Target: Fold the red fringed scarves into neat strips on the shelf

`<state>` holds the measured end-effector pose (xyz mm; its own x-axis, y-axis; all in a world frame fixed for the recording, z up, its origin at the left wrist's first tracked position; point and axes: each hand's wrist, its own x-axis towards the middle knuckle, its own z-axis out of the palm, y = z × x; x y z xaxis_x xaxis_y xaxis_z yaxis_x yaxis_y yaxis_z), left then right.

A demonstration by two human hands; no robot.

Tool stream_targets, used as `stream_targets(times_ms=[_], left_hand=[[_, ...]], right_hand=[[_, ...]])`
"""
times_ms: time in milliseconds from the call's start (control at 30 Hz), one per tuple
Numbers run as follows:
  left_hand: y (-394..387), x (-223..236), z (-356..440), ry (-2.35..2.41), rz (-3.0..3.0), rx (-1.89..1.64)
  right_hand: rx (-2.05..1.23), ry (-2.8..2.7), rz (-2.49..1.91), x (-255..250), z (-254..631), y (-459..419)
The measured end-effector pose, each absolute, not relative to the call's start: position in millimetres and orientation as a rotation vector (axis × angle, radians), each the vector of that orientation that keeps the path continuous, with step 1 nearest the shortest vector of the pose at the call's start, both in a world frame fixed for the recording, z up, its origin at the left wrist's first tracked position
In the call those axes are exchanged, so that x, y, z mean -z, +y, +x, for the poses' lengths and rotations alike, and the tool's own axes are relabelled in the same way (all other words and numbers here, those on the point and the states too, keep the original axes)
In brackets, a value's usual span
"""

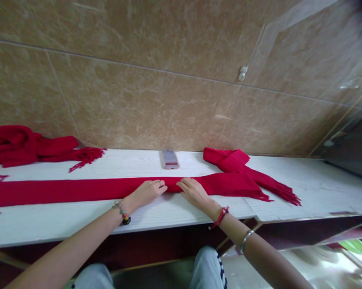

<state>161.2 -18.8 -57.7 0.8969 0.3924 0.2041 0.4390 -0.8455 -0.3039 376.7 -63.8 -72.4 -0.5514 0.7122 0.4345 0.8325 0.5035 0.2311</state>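
Observation:
A long red scarf [78,190] lies stretched lengthwise along the white tabletop, with fringe at its right end. My left hand [147,194], wearing a ring and a beaded bracelet, has its fingers curled onto the middle of the scarf. Just to its right, my right hand [193,192] grips the same scarf, its fingers bent down over the cloth. A short stretch of red fabric shows between the two hands. The fingertips are partly hidden against the cloth. Behind the scarf's right end sits a folded red scarf [225,157] whose fringed tail runs toward the right.
A bunched red scarf [18,146] with fringe lies at the back left against the tiled wall [156,108]. A phone [170,159] rests behind my hands. The white table [313,184] has its front edge close to my knees. A green item [354,246] is low at right.

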Motion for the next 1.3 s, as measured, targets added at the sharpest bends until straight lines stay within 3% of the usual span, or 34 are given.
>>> stream_targets(times_ms=[233, 733, 1100, 1300], left_hand=[[-16, 62, 159, -0.685, -2.715, 0.228], [-20, 61, 159, -0.612, -2.907, 0.367], [-19, 65, 147, -0.910, -3.044, 0.075], [-20, 64, 150, -0.909, -3.015, 0.123]], right_hand=[[0.630, -2.368, -1.543, 74, 402, -68], [0.675, -2.494, -1.370, 73, 398, -74], [0.522, -2.620, -1.261, 76, 393, -81], [0.332, -2.628, -1.341, 76, 396, -79]])
